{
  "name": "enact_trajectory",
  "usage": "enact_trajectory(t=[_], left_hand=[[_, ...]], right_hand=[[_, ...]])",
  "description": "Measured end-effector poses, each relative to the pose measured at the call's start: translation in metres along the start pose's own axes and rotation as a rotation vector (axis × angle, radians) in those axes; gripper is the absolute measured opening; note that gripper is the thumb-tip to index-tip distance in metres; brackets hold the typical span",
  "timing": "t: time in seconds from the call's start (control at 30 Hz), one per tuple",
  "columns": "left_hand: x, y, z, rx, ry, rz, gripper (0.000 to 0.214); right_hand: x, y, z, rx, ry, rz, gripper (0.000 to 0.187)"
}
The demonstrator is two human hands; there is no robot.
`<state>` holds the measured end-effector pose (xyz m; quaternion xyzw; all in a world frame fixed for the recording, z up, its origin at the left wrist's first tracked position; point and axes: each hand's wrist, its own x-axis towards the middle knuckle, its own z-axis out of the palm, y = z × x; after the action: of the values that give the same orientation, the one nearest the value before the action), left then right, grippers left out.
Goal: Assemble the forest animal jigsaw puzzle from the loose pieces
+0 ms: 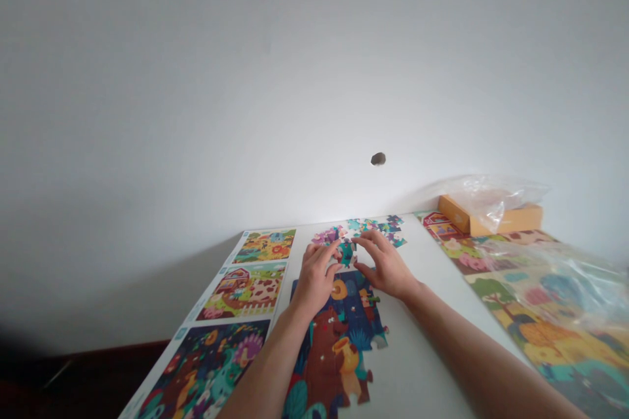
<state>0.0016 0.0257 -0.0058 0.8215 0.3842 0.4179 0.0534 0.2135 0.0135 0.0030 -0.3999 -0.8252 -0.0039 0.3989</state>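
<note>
Teal and dark jigsaw puzzle pieces (pixel 346 254) are between my two hands, just above the top edge of the partly assembled puzzle (pixel 348 334). My left hand (pixel 316 278) curls its fingers and thumb at their left side. From the right, my right hand (pixel 387 266) has its fingertips and thumb at their other side, fingers bent and apart. The assembled part shows a brown bear with a honey pot against a dark blue night scene, with a jagged right edge. Loose puzzle pieces (pixel 376 228) lie beyond my hands; my fingers partly hide them.
A reference sheet with three pictures (pixel 246 289) lies along the left of the white table (pixel 422 353). At right are another finished-looking animal picture (pixel 540 334), an orange box (pixel 511 219) and clear plastic bags (pixel 496 200). The wall (pixel 295 111) behind has a hole (pixel 378 159).
</note>
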Motion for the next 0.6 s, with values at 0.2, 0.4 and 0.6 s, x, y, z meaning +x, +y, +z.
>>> enact_trajectory(t=[0.2,0.4,0.6], left_hand=[[0.0003,0.0017,-0.0015,0.001,-0.005,0.001,0.05],[0.0004,0.0023,-0.002,0.004,-0.007,0.016,0.05],[0.0006,0.0046,-0.0034,0.034,-0.022,-0.004,0.049]], right_hand=[[0.0004,-0.0002,-0.0009,0.008,0.004,0.001,0.046],[-0.0002,0.0005,-0.0014,0.011,0.013,-0.001,0.047],[0.0001,0.0008,-0.0027,0.015,0.022,0.0,0.044]])
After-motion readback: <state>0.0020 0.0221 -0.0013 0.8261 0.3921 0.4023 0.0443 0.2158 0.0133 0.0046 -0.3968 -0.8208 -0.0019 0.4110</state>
